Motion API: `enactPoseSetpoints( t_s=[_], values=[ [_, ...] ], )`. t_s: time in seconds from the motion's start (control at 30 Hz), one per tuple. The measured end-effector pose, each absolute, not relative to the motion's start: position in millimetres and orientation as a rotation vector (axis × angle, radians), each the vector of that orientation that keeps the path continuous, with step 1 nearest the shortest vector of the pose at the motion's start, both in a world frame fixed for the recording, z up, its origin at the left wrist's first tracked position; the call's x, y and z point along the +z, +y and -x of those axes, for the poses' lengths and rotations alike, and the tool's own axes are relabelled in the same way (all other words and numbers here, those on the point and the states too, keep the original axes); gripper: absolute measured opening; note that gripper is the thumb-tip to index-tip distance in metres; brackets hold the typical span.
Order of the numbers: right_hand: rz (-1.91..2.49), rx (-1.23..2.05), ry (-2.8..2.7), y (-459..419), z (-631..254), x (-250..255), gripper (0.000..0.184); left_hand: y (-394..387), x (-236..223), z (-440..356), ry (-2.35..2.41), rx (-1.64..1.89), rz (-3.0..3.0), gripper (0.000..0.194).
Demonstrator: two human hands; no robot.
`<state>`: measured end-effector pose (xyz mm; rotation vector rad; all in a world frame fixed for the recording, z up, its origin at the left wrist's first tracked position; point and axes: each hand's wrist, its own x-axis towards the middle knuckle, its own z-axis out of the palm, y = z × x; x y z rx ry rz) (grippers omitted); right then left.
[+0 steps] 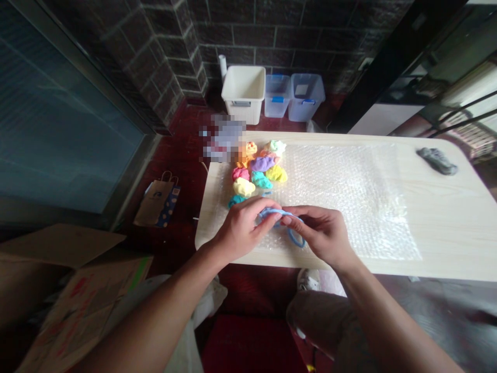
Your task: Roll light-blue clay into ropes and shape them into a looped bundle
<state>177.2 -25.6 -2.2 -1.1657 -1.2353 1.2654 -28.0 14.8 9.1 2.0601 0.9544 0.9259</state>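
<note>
Blue band (pixel 276 211): one, thin and soft-looking, stretched between both hands above the near left part of the table; a loop hangs below the right fingers.
Left hand (pixel 238 228): thumb and fingers closed on the band's left part.
Right hand (pixel 326 233): thumb and fingertips pinching the band's right part.
Coloured bundles (pixel 263 165): a cluster just beyond the left hand, in orange, pale green, purple, pink, yellow, cream and teal; material cannot be told.
Bubble wrap (pixel 345 197): one clear sheet, spread flat beneath the hands and bundles.
Table (pixel 458 228): pale wood-look top, rounded corners.
Grey bundle (pixel 438 159): one, on the table's far right part, well apart from the others.
Bins: one white (pixel 244 101) and two clear with blue latches, side by side on the floor beyond the table.
Paper bag (pixel 154 199): brown, on the dark red floor, left.
Cardboard box (pixel 83 305): flaps open, near left.
Wall (pixel 267 33): dark blocks, pale joints.
</note>
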Motion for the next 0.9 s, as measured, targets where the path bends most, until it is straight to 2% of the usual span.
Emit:
enactPoseSetpoints(
  t_s=[0.23, 0.37, 0.47, 0.57, 0.8, 0.9],
  values=[
    [1.127, 1.212, -1.260, -26, -177, -6, 0.021, 14, 6, 28, 0.942, 0.869, -1.994, 0.016],
    [1.143, 1.219, -1.252, -26, -178, -4, 0.023, 14, 4, 26, 0.915, 0.891, -1.776, 0.017],
    [1.144, 1.173, -1.283, -25, -179, -3, 0.018, 15, -1, 25, 0.855, 0.925, -1.602, 0.026],
    [1.120, 1.127, -1.335, -24, -179, -4, 0.014, 15, -4, 25, 0.840, 0.875, -1.492, 0.027],
    [1.171, 1.188, -1.218, -26, -181, -9, 0.028, 15, 5, 25, 0.856, 0.893, -1.406, 0.021],
    [1.179, 1.139, -1.308, -26, -183, -7, 0.021, 15, 7, 26, 0.845, 0.900, -1.390, 0.021]
  ],
)
